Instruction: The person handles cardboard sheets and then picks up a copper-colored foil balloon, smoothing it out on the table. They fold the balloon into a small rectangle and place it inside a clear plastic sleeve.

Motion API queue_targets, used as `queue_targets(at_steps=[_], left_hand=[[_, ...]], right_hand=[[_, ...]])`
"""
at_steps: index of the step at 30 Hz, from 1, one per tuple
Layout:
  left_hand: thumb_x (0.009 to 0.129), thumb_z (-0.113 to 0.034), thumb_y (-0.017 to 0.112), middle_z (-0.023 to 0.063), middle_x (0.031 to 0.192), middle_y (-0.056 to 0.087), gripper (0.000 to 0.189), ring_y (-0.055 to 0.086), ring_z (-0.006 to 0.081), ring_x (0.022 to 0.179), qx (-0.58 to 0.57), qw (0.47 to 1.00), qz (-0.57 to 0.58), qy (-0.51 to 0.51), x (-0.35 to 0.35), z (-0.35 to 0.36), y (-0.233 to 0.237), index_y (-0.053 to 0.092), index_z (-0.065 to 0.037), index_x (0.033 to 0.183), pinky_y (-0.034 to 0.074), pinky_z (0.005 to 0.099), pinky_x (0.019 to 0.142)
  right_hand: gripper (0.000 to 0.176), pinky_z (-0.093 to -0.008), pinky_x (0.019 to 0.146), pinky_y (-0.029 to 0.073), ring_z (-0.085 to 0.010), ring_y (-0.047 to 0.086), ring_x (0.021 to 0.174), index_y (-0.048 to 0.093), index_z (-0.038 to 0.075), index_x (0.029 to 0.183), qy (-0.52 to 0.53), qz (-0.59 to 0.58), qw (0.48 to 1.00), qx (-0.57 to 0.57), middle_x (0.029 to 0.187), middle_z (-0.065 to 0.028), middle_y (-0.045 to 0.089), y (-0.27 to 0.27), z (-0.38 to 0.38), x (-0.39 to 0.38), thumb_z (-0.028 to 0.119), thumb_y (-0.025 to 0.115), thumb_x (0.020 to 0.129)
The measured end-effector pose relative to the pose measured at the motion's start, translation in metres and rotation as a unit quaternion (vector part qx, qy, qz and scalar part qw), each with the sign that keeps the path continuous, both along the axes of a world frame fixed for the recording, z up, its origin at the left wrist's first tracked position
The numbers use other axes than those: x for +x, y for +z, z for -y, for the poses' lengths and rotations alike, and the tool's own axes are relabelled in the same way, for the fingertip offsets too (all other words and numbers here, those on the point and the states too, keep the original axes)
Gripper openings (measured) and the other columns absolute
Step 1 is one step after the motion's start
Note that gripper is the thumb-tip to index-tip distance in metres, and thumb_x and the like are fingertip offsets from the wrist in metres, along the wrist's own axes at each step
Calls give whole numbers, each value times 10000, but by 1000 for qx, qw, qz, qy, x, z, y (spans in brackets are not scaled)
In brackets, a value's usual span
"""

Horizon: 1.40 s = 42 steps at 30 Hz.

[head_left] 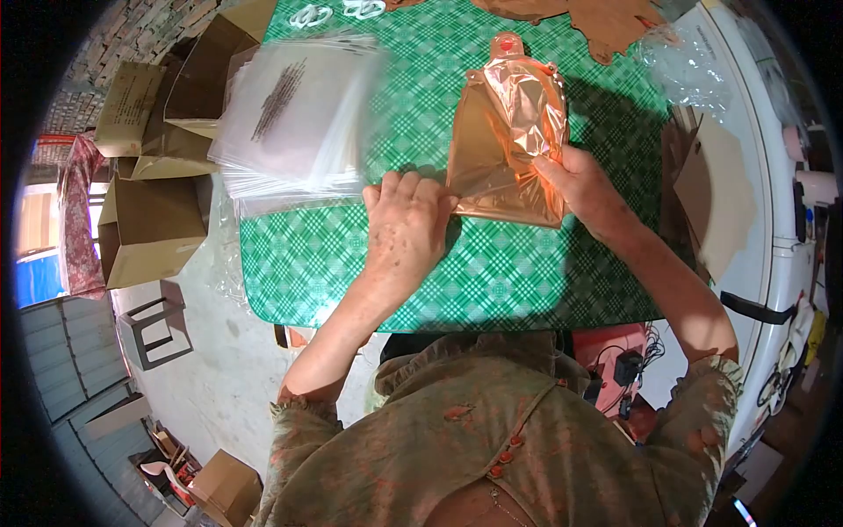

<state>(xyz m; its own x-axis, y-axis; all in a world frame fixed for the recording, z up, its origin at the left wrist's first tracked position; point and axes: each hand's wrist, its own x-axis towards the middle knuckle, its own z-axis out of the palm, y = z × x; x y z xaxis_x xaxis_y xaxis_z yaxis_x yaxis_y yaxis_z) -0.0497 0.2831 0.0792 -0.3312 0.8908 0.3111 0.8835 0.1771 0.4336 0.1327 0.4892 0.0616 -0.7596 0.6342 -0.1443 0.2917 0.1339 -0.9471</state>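
A shiny copper-coloured foil balloon point(496, 132), flat and creased, lies on the green checked tablecloth with its narrow tabbed end pointing away from me. At its lower right edge, my right hand point(580, 189) is closed, pinching the foil between thumb and fingers. My left hand point(406, 230) is closed too, fingers curled, with the thumb side at the foil's lower left corner. What lies inside those curled fingers is hidden. Just left of that hand is a stack of clear plastic bags point(303, 123) with dark print on the top one.
The green tablecloth point(386, 290) covers the table. Brown flat shapes point(606, 26) and white loops point(312, 15) lie at its far edge. Crumpled clear plastic point(689, 70) hangs at the right. Open cardboard boxes point(158, 215) stand left, and a grey stool point(156, 327) is on the floor.
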Motion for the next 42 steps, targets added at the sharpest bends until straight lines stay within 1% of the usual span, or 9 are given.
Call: queue_targets(at_steps=[13,14,17,18,21,22,25,34,42], left_hand=[[877,-134,739,110,894,605,169,555,315,879,7,999,-46,-17,5,-4,9,611,-56,955,377,443,803],[880,-151,742,136,972,628,279,562,336,913,-2,999,-36,-19,5,-4,10,606,-34,1094,393,457,810],[886,-175,748,184,1110,632,449,579,371,985,73,997,-24,-17,9,-11,15,565,-3,1258,425,488,869],[886,-205,757,248,1384,555,677,554,437,1219,46,998,-18,-48,8,-11,13,461,20,1452,434,527,1024],[885,-228,760,267,1572,413,804,397,466,1457,59,992,-78,-76,15,-20,24,383,24,1549,358,553,1175],[887,-259,758,263,1666,289,896,246,479,1554,44,992,-96,-76,16,-21,24,307,12,1613,275,577,1243],[906,-289,737,258,1667,298,879,257,470,1554,69,990,-102,-63,16,-26,32,312,9,1615,247,564,1264],[976,-582,572,227,1690,282,901,252,392,1581,-14,976,-78,-202,5,-43,8,303,-28,1634,199,520,1296],[982,-594,564,228,1698,256,871,244,406,1580,-20,977,-76,-200,3,-48,-4,310,-92,1647,190,526,1296]], right_hand=[[347,-394,674,512,-179,603,689,653,-89,973,19,39,998,36,738,-163,644,-3,-5,-2,254,639,1019],[347,-395,668,508,-176,597,686,651,-86,961,18,41,998,36,734,-159,639,-2,-5,-2,256,639,1018],[351,-397,652,497,-169,586,683,645,-79,925,12,33,999,31,724,-148,627,4,0,-2,260,642,1017],[354,-397,647,494,-169,586,684,643,-78,916,8,24,999,26,723,-146,626,10,3,-4,260,643,1017],[352,-393,645,492,-167,588,690,643,-77,917,13,28,999,41,725,-139,628,6,0,-1,260,642,1019],[350,-392,647,493,-166,588,692,644,-77,923,16,34,998,51,727,-136,629,1,-2,0,260,640,1020],[331,-388,651,499,-176,598,691,647,-71,949,17,12,999,50,745,-137,640,-10,-3,0,251,630,1026],[292,-376,676,522,-187,645,732,666,-51,1001,23,-14,1000,-5,790,-154,671,-4,-1,1,233,613,1040],[277,-383,689,531,-207,670,740,671,-57,1030,8,2,1000,20,810,-178,692,11,6,-1,210,601,1045]])
